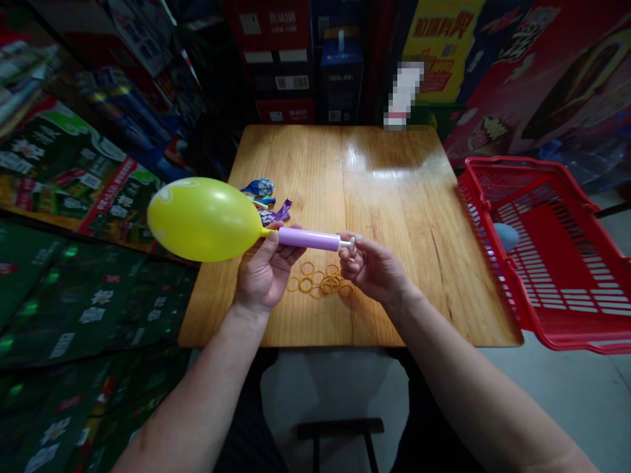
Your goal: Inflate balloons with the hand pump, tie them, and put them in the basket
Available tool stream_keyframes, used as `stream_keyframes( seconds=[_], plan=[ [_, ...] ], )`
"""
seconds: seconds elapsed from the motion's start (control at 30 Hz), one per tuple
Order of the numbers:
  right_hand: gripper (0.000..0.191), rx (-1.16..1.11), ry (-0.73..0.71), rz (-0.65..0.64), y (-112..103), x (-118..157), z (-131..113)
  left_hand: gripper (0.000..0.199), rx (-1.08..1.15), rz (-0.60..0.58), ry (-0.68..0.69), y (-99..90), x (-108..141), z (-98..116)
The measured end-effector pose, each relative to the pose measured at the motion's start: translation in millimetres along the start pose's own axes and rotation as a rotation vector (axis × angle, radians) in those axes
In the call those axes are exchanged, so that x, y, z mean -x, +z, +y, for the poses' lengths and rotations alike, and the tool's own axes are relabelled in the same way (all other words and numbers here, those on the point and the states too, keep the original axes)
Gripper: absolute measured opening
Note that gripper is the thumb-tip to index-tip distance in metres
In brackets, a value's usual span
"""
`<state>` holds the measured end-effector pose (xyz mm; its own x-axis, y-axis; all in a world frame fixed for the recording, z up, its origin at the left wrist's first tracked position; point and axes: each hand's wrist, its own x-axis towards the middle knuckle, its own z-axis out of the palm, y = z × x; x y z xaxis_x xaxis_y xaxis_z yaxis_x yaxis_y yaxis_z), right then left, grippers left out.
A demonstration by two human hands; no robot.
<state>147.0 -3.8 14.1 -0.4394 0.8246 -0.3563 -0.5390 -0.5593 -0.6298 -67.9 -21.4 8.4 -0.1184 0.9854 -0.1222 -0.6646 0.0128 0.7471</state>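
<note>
Left hand [263, 272] gripping pump [308, 238], right hand [369, 266] pinching

We have a wooden table [374, 197] in front of us, with both arms reaching over it. Our left hand [263, 269] holds a hand pump [309, 238] above the tabletop, and our right hand [369, 266] pinches the pump's far end. An inflated balloon [203, 220] sits on the pump's left end, out past the table's left edge. Rubber bands [315, 281] lie on the table between and just below our hands, while deflated balloons [259, 197] lie behind the inflated one. A plastic basket [513, 159] stands just beside the table's right edge, stacked cartons [340, 72] rise behind the table, and printed boxes [64, 171] line our left.
</note>
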Motion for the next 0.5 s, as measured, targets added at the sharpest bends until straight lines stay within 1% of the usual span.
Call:
stream_keyframes(
  seconds=[0.1, 0.2, 0.37, 0.5],
  plan=[
    [0.043, 0.24, -0.1, 0.025, 2.0, -1.3, 7.1, 0.021, -0.014, 0.008, -0.024, 0.3, 2.2, -3.8],
    [0.042, 0.395, -0.148, 0.07, 5.3, -1.7, 12.9, 0.022, -0.021, 0.003, -0.04, 1.0, 4.3, -5.9],
    [0.033, 0.408, -0.16, 0.133, 6.7, -2.2, 16.3, 0.023, -0.028, -0.002, -0.053, 1.1, 5.7, -6.8],
    [0.031, 0.394, -0.153, 0.146, 8.0, -1.8, 18.8, 0.023, -0.041, 0.004, -0.063, 2.2, 7.7, -8.5]
  ],
)
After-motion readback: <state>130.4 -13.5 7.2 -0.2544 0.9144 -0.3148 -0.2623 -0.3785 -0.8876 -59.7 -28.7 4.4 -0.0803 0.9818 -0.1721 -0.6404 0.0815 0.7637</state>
